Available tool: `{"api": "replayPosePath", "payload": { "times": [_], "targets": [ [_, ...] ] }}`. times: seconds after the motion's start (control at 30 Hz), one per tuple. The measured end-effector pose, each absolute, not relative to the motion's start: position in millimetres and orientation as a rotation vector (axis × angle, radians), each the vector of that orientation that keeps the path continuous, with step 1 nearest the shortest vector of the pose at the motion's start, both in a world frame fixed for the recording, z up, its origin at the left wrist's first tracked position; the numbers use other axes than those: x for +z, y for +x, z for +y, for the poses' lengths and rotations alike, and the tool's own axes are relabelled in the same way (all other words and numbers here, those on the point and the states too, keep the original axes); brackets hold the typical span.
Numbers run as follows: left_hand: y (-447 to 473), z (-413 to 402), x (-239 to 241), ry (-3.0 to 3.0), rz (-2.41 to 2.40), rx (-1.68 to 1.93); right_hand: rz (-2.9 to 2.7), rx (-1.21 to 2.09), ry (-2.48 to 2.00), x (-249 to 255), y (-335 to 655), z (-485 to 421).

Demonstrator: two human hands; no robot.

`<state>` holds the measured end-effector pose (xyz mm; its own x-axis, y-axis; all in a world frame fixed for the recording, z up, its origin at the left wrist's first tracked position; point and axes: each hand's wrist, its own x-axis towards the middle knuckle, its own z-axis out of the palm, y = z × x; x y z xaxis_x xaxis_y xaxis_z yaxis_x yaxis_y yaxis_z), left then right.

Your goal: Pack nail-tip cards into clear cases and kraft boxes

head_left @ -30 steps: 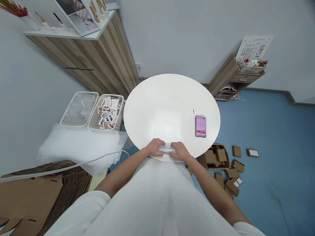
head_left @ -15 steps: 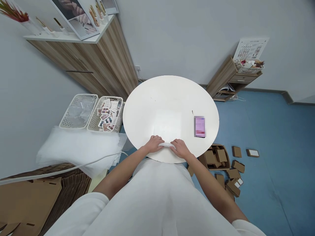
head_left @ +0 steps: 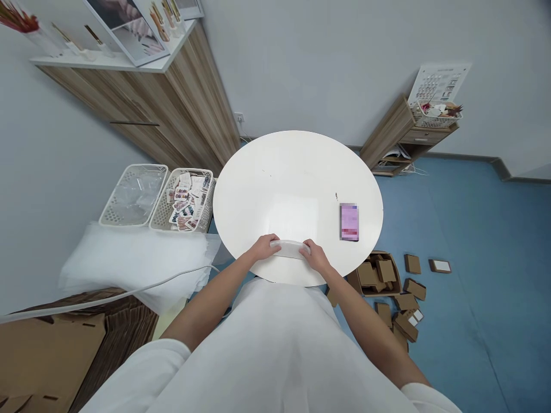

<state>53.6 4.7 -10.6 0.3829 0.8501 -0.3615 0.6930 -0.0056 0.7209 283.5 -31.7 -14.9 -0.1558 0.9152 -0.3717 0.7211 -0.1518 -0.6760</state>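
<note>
A small translucent white package (head_left: 290, 248) lies at the near edge of the round white table (head_left: 297, 172). My left hand (head_left: 264, 248) grips its left end with curled fingers. My right hand (head_left: 316, 256) grips its right end the same way. A pink phone (head_left: 349, 221) lies flat on the table's right side, apart from both hands.
Two white baskets stand left of the table, one (head_left: 133, 195) with clear plastic, one (head_left: 186, 199) with small printed cards. White foam sheets (head_left: 133, 258) and flat cardboard (head_left: 51, 350) lie lower left. Small brown boxes (head_left: 390, 281) are scattered on the blue floor at right.
The package is turned up a little between my hands, showing more of its face. Both hands have shifted slightly farther onto the table.
</note>
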Motion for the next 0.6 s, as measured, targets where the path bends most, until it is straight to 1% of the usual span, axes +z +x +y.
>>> {"api": "replayPosePath", "payload": {
  "times": [0.17, 0.3, 0.4, 0.47, 0.53, 0.6],
  "targets": [
    [53, 13, -17, 1.634, 1.614, 0.196, -1.916, 1.075, -2.002, -22, 281, -18],
    [55, 12, -20, 1.692, 1.738, 0.055, -1.944, 0.965, -2.072, -30, 280, -13],
    [55, 6, -19, 1.73, 1.79, -0.055, -1.909, 0.824, -2.102, -32, 283, -16],
    [54, 0, -17, 1.776, 1.867, -0.036, -1.873, 0.674, -2.111, -30, 285, -22],
    [55, -6, -13, 1.902, 1.922, 0.066, -1.887, 0.522, -2.061, -24, 286, -29],
    [59, -9, -9, 2.118, 1.834, 0.172, -2.01, 0.461, -1.924, -18, 284, -35]
  ]
}}
